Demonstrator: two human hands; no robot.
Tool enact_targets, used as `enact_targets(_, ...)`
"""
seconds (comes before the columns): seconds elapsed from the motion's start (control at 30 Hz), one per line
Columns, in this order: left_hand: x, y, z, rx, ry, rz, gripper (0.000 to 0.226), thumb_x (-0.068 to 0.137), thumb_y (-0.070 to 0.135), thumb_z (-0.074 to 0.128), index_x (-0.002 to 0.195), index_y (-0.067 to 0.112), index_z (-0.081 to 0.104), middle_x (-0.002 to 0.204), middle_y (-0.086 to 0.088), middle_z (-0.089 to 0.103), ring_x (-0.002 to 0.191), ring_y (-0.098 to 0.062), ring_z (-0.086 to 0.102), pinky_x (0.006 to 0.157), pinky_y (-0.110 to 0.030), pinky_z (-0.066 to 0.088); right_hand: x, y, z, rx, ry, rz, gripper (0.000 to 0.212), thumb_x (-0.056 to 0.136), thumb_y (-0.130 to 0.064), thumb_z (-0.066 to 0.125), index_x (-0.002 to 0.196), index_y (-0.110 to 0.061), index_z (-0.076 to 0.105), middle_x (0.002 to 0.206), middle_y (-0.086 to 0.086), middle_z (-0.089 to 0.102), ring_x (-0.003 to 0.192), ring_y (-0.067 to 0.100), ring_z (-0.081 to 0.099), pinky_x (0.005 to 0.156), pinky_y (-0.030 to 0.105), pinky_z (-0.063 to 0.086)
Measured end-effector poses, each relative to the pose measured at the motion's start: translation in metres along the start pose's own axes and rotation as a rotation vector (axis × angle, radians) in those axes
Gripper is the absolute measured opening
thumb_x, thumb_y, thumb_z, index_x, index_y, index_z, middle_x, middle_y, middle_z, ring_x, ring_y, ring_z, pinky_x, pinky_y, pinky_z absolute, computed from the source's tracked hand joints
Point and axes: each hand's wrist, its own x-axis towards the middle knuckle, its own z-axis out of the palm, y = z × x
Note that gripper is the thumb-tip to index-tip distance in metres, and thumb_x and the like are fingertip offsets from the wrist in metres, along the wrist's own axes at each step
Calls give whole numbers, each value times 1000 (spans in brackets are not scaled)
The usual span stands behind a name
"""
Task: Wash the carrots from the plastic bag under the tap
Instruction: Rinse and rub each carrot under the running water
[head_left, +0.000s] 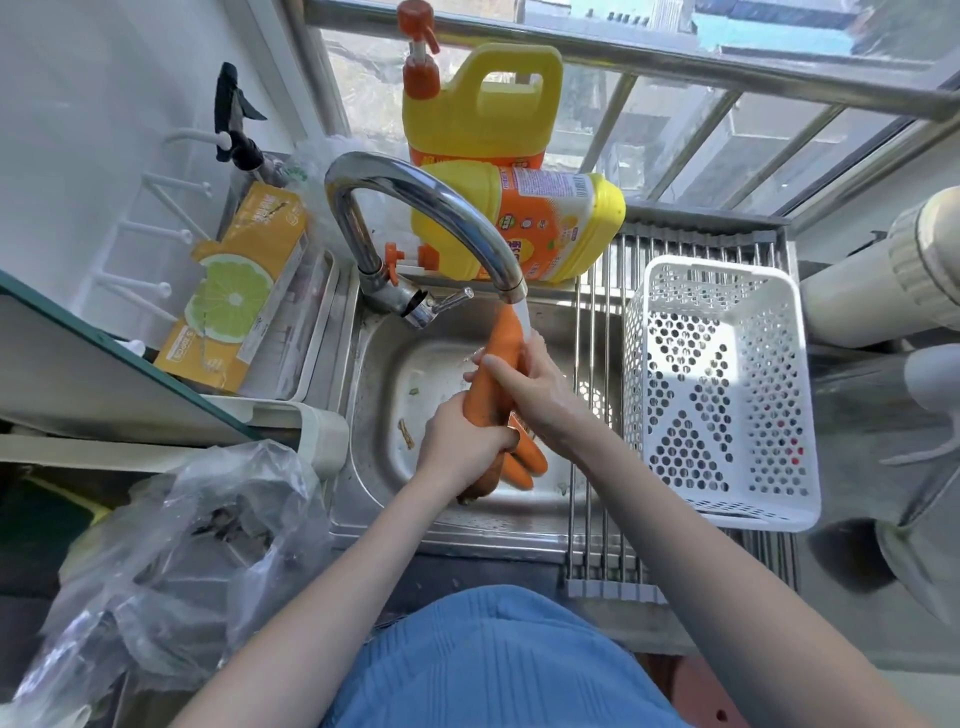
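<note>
The tap (415, 208) arches over my hands, the white basket (722, 389) closes the right side, the plastic bag (182, 545) the near left. The sink (415, 374) floor left of me is open.

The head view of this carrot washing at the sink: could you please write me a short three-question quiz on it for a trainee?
1. True or false: water is running from the tap onto the carrot.
2. Which hand grips the carrot's lower part? A) left hand B) right hand C) neither
3. Fill in: to the right of the sink, on the roll-up drying rack, stands an empty white ____.

Key: 1. True; the stream meets the carrot's tip by the right hand. 2. A; the left hand wraps round it. 3. Perforated plastic basket.
</note>
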Motion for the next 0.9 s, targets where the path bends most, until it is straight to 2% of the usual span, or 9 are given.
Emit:
enact_targets(0.1, -1, 0, 9, 91, 21, 36, 23, 74, 12, 69, 84, 26, 53, 47, 21, 60, 47, 4, 59, 45, -17, 39, 9, -4, 11, -20, 245, -1, 26, 93, -21, 64, 107, -8, 46, 84, 10, 65, 65, 12, 69, 69, 28, 60)
enact_targets(0.2, 4, 5, 10, -27, -53, 14, 20, 74, 3, 68, 88, 13, 57, 44, 15, 60, 42, -1, 59, 40, -13, 40, 24, -17, 11, 130, 310, 121, 14, 88, -11, 67, 85, -6, 54, 61, 10, 58, 48, 24, 60, 66, 43, 59)
enact_targets(0.3, 6, 17, 1, -270, -227, -87, 16, 74, -6, 64, 80, 4, 52, 44, 1, 60, 38, -13, 58, 39, -19, 43, 32, -26, 8, 351, 177, 185, 22, 87, -17, 72, 88, -7, 52, 57, 8, 52, 44, 20, 54, 62, 40, 57)
enact_targets(0.4, 11, 19, -7, -434, -336, -178, 20, 64, 3, 65, 80, 1, 53, 53, -9, 61, 44, -24, 59, 52, -27, 46, 37, -34, 8, 485, -2, 190, 20, 93, -18, 65, 85, -10, 48, 53, 4, 49, 42, 15, 49, 54, 30, 54)
enact_targets(0.5, 12, 14, -11, -745, -628, -312, 30, 59, 3, 62, 87, 3, 51, 64, -7, 60, 51, -22, 59, 49, -29, 51, 42, -35, 2, 695, -216, 235, 19, 93, -13, 58, 76, -12, 49, 47, 0, 46, 39, 12, 48, 48, 26, 52)
enact_targets(0.6, 13, 10, -13, -959, -864, -305, 49, 44, 8, 77, 87, 8, 53, 69, -5, 59, 55, -21, 57, 55, -30, 52, 48, -30, -3, 918, -423, 255, 14, 80, -15, 67, 71, -10, 59, 46, 0, 48, 40, 14, 52, 50, 27, 55)
enact_targets(0.67, 17, 14, -11, -900, -810, -329, 47, 42, 8, 75, 85, 6, 54, 69, -6, 58, 55, -21, 58, 53, -30, 52, 54, -28, -6, 913, -390, 297, 19, 86, -19, 58, 69, -11, 61, 43, -2, 46, 37, 12, 49, 47, 26, 53)
enact_targets(0.77, 25, 25, -6, -713, -627, -365, 28, 55, 11, 63, 80, 3, 54, 67, -7, 57, 54, -20, 58, 51, -28, 50, 60, -28, -8, 792, -159, 377, 27, 97, -24, 47, 74, -13, 56, 43, -4, 43, 33, 7, 42, 41, 21, 47)
enact_targets(0.9, 37, 36, 3, -430, -329, -347, 24, 54, 19, 68, 73, 6, 59, 56, -5, 60, 52, -23, 61, 63, -37, 53, 62, -44, -2, 568, 132, 378, 26, 97, -19, 50, 73, -8, 49, 48, 3, 48, 35, 13, 45, 44, 23, 46)
